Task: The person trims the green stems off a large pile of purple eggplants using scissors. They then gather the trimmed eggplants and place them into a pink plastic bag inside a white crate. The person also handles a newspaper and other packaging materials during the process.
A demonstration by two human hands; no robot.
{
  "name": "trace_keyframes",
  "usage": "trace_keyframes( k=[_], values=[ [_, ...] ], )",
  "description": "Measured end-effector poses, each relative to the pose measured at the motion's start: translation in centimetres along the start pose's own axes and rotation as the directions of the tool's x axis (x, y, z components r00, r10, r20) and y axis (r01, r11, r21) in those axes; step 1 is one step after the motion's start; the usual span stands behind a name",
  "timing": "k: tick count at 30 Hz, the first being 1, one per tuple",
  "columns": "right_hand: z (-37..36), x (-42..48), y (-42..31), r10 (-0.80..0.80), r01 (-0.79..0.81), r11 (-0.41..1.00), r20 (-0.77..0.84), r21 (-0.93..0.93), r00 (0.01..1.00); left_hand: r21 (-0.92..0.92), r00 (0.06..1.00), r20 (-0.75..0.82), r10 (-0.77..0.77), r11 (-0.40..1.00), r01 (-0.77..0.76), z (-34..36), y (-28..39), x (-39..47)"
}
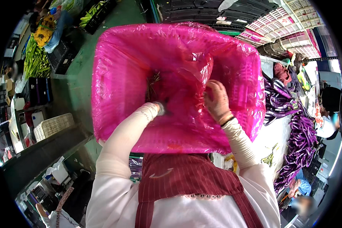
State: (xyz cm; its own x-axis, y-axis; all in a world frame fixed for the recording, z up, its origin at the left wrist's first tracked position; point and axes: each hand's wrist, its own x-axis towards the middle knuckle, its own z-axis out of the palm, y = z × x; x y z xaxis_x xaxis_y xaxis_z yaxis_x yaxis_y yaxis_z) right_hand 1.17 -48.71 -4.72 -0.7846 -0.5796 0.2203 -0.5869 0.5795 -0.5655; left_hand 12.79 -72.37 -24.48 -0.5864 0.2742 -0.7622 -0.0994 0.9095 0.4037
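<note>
A large slatted crate (249, 74) stands before me, lined with a thin pink plastic bag (125, 71) folded over its rim. My left hand (161, 109) reaches down inside it, mostly hidden past the wrist and blurred, so its fingers cannot be made out. Some thin dark stems (153, 81) lie at the bottom, just beyond that hand. Over the crate's right half, my right hand (219, 99) has its fingers curled on a gathered fold of the bag (201, 94).
At right, a table (266, 141) bears long purple eggplants (279, 99) and a big heap of more eggplants (299, 142). White crates (276, 21) and black crates (199, 12) are stacked beyond. Green stalks (35, 58) and a white basket (54, 126) are at left. Other people are nearby.
</note>
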Motion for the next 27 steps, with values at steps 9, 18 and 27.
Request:
trace_keyframes(
  k=[9,18,27],
  values=[
    [10.9,2.4,2.4,0.492,-0.498,0.866,0.256,-0.046,0.832,0.031,0.941,-0.261,-0.215,0.973,0.231,2.5,9.4,4.7],
    [15.7,7.8,3.2,0.304,-0.328,0.944,0.398,-0.008,0.866,0.278,0.995,0.026,-0.096,0.957,0.085,12.1,7.2,9.9],
    [20.0,11.6,5.8,0.446,-0.256,0.888,0.578,-0.383,0.683,0.833,0.966,0.125,0.225,0.506,-0.226,12.0,8.0,8.8]
  ],
)
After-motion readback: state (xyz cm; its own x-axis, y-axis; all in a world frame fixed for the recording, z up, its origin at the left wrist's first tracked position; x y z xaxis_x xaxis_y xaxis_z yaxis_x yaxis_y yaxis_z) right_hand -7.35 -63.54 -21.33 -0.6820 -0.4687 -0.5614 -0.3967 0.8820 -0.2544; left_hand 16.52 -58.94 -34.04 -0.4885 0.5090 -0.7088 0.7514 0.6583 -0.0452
